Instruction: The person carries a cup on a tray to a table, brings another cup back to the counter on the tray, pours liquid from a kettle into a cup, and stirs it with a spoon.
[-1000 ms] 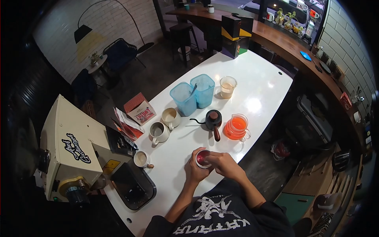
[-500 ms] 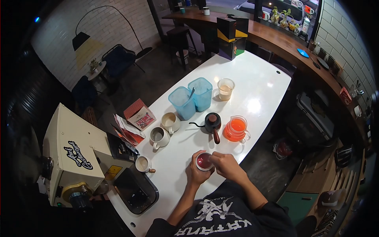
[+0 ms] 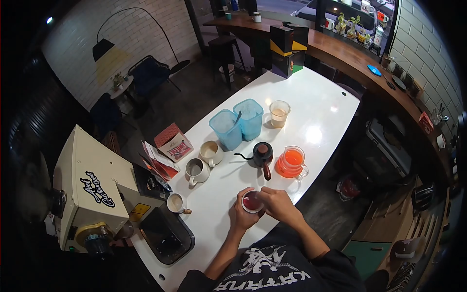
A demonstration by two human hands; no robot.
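My left hand [image 3: 243, 216] is wrapped round a white-rimmed cup [image 3: 252, 201] with dark red liquid inside, low over the front edge of the white table. At the cup's right rim, my right hand [image 3: 278, 204] has its fingers closed together; what they hold, if anything, is too small and blurred to name. Beyond the hands stands a black gooseneck kettle [image 3: 263, 155] with a wooden handle. Right of the kettle is a glass server [image 3: 291, 163] of orange-red liquid.
Two cream pitchers [image 3: 197, 170], a small cup [image 3: 176, 203] and a black tray [image 3: 168, 236] are at the left, beside a cream machine [image 3: 92, 180]. Farther back on the table [image 3: 321, 107] stand blue containers [image 3: 226, 130], a clear cup [image 3: 279, 114] and black boxes [image 3: 288, 51].
My right hand has shifted slightly at the cup's rim, its fingers still closed. My left hand keeps its hold on the cup. The camera view has tilted a little.
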